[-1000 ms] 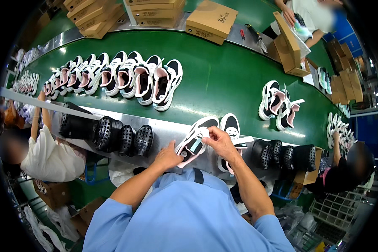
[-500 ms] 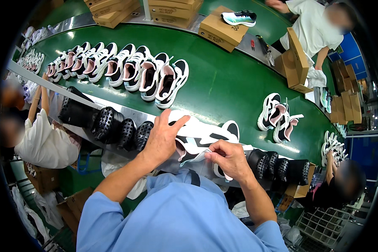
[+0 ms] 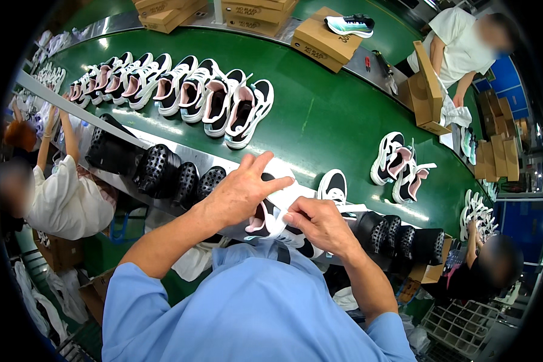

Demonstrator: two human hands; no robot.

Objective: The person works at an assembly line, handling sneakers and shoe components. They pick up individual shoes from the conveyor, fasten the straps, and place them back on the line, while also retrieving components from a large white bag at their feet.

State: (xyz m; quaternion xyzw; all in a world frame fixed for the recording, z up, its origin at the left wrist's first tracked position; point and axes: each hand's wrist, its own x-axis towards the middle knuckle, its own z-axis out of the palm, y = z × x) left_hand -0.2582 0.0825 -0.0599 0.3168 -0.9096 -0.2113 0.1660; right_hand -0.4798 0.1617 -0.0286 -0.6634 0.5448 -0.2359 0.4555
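A white-and-black sneaker (image 3: 261,218) with pink lining lies in front of me at the bench edge. My left hand (image 3: 238,190) is closed about its far side, thumb and forefinger apart around a smooth white part (image 3: 280,172). I cannot tell whether that part belongs to the shoe. Over the shoe opening, my right hand (image 3: 320,223) pinches a white strip (image 3: 282,212) between thumb and fingers. Just beyond the right hand rests another white sneaker (image 3: 333,186) with a black toe and white laces; its lower part is hidden by the hand.
Black studded shoe forms (image 3: 157,171) stand left of my hands, and more black forms (image 3: 374,232) to the right. Sneakers (image 3: 247,114) line the green conveyor (image 3: 320,114); a pair (image 3: 392,160) sits at right. Boxes (image 3: 326,39) line the far edge. Other people work around the line.
My left hand has moved slightly right, and the right hand slightly left, drawing closer together. The white strip is now raised across the shoe opening. The sneaker toe beyond my right hand shows more clearly.
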